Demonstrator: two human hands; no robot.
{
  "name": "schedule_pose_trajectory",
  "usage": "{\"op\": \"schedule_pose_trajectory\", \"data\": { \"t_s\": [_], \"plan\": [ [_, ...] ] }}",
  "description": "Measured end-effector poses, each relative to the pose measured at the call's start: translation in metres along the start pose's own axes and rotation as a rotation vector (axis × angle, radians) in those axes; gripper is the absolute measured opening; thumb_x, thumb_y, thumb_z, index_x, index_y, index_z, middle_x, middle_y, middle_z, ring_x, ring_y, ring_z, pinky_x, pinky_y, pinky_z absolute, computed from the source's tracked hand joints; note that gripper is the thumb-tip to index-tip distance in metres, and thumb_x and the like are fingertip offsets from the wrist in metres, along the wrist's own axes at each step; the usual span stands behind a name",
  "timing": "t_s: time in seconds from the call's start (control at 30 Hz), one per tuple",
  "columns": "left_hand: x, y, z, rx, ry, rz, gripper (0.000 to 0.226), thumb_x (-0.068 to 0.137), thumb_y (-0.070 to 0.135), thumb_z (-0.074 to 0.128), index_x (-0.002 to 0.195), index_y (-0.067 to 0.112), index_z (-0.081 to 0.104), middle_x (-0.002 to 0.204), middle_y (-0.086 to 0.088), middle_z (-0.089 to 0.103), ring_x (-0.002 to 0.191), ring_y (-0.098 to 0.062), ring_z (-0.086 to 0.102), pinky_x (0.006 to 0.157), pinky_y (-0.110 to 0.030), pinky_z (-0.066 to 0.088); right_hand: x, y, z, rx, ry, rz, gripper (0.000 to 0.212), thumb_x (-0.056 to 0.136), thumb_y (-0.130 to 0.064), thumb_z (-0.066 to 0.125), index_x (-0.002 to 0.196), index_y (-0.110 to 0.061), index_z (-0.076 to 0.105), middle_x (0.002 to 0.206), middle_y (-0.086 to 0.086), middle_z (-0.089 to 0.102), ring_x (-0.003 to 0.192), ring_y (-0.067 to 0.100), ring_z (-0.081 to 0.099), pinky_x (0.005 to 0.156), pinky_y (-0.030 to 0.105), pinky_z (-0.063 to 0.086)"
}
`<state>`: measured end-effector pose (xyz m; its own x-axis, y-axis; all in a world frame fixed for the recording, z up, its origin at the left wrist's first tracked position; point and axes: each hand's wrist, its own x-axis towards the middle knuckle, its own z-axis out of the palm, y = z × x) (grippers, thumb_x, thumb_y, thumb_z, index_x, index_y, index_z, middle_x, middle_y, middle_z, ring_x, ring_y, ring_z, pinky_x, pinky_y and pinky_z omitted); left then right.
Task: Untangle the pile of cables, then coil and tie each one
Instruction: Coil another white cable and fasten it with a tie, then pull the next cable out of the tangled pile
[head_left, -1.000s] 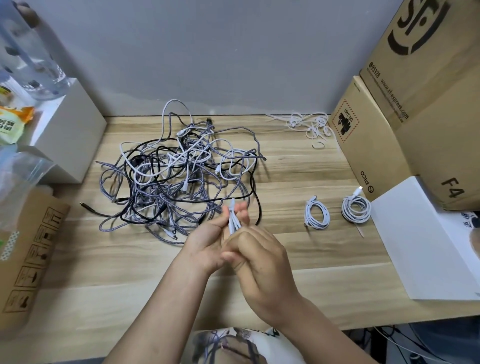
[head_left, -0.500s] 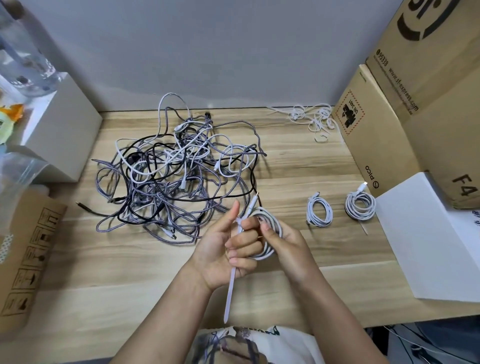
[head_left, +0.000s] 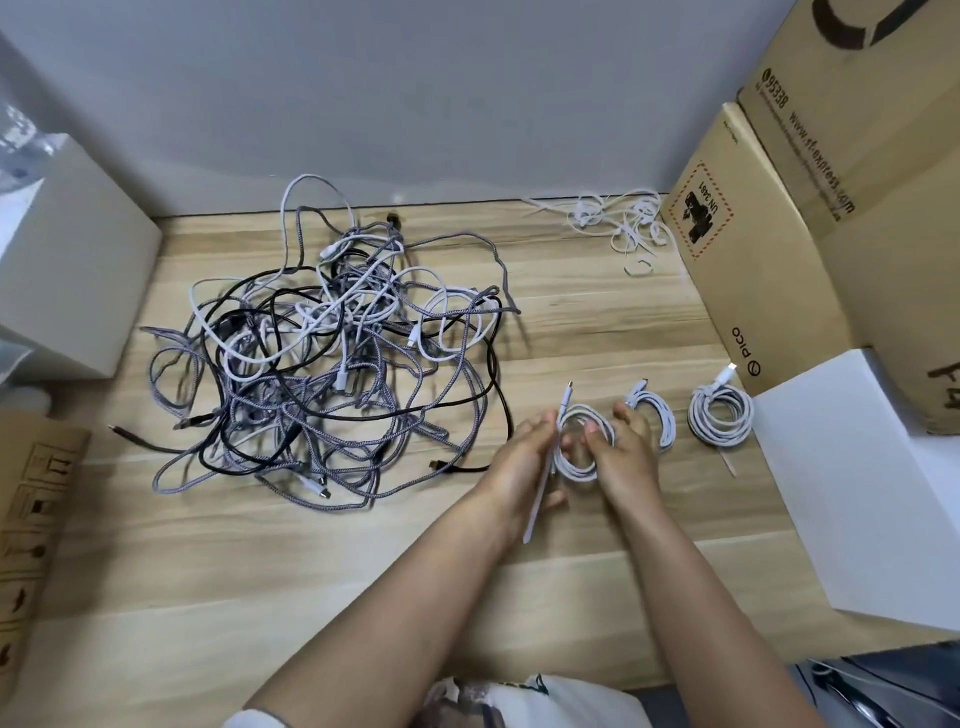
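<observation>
A tangled pile of cables (head_left: 332, 353), white, black and grey braided, lies on the wooden table (head_left: 260, 561) at the left centre. Between my two hands sits a coiled white cable (head_left: 576, 467) with a white tie strap hanging down from it. My left hand (head_left: 524, 467) holds the coil's left side by the strap. My right hand (head_left: 623, 457) grips its right side, fingers curled into the loop. Two finished white coils lie to the right, one (head_left: 660, 415) just behind my right hand and another (head_left: 721, 415) beside the white box.
Loose white tie straps (head_left: 618, 223) lie at the back right. Cardboard boxes (head_left: 769, 249) stand along the right, with a white box (head_left: 872, 493) in front of them. A white box (head_left: 67, 260) and a cardboard box (head_left: 31, 519) flank the left.
Both hands have carried the coiled white cable rightward and down toward the table, close to the two finished coils. The view has shifted slightly.
</observation>
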<state>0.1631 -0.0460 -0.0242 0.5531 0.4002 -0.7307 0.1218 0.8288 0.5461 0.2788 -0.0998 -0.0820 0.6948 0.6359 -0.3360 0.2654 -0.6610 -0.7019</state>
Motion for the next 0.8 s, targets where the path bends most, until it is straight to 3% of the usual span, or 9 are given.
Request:
{"op": "schedule_pose_trajectory", "data": {
  "t_s": [0.1,0.17,0.23,0.33,0.47,0.67,0.8],
  "plan": [
    [0.011,0.004,0.014,-0.042,0.018,-0.017,0.020,0.100,0.035,0.036,0.100,0.024,0.053,0.068,0.017,0.064,0.056,0.002,0.058,0.056,-0.019,0.037,0.016,0.002,-0.009,-0.179,0.027,-0.028,0.036,0.094,-0.027,0.052,0.122,-0.004,0.059,0.152,0.002,0.029,0.139,0.025,0.022,0.113,0.041,0.020],
    [0.013,0.009,0.022,-0.092,0.018,-0.045,0.029,0.101,0.033,0.036,0.087,0.017,0.056,0.053,0.012,0.063,0.045,0.000,0.057,0.047,-0.017,0.041,0.023,0.003,-0.016,-0.294,0.026,-0.056,0.031,0.094,-0.029,0.052,0.112,-0.006,0.062,0.154,0.000,0.025,0.139,0.025,0.021,0.110,0.042,0.023],
    [0.018,0.012,0.025,0.002,0.039,-0.107,0.035,0.100,0.037,0.038,0.075,0.018,0.054,0.057,0.007,0.060,0.052,-0.005,0.056,0.053,-0.018,0.043,0.026,0.004,-0.020,-0.374,0.030,-0.108,0.023,0.092,-0.025,0.054,0.104,-0.006,0.062,0.154,0.002,0.024,0.138,0.028,0.022,0.108,0.042,0.025],
    [0.024,0.005,0.020,0.242,0.018,-0.230,0.029,0.096,0.040,0.045,0.074,0.021,0.051,0.072,0.003,0.047,0.063,-0.010,0.044,0.062,-0.025,0.038,0.026,0.002,-0.024,-0.508,-0.003,-0.172,0.023,0.087,-0.020,0.060,0.107,-0.008,0.061,0.153,0.004,0.028,0.135,0.028,0.023,0.106,0.040,0.028],
    [0.021,-0.009,0.020,0.299,-0.103,-0.344,0.026,0.097,0.035,0.044,0.076,0.022,0.051,0.078,0.001,0.048,0.070,-0.011,0.051,0.066,-0.027,0.043,0.021,-0.005,-0.027,-0.596,-0.066,-0.153,0.027,0.083,-0.017,0.064,0.110,-0.018,0.060,0.150,-0.002,0.032,0.137,0.024,0.021,0.102,0.034,0.029],
    [0.016,-0.016,0.011,0.319,-0.114,-0.255,0.014,0.093,0.028,0.051,0.080,0.022,0.053,0.080,0.003,0.054,0.070,-0.009,0.053,0.063,-0.024,0.041,0.007,-0.015,-0.029,-0.626,-0.107,-0.160,0.037,0.083,-0.010,0.057,0.117,-0.023,0.056,0.147,-0.003,0.034,0.136,0.021,0.021,0.101,0.031,0.031],
    [-0.001,-0.012,-0.011,0.450,-0.101,0.024,0.007,0.084,0.019,0.056,0.089,0.014,0.058,0.080,-0.004,0.058,0.064,-0.008,0.054,0.063,-0.020,0.044,-0.017,-0.036,-0.030,-0.680,-0.116,-0.125,0.039,0.088,-0.024,0.054,0.126,-0.028,0.051,0.145,-0.004,0.035,0.135,0.021,0.023,0.103,0.036,0.029]
  ]
}}
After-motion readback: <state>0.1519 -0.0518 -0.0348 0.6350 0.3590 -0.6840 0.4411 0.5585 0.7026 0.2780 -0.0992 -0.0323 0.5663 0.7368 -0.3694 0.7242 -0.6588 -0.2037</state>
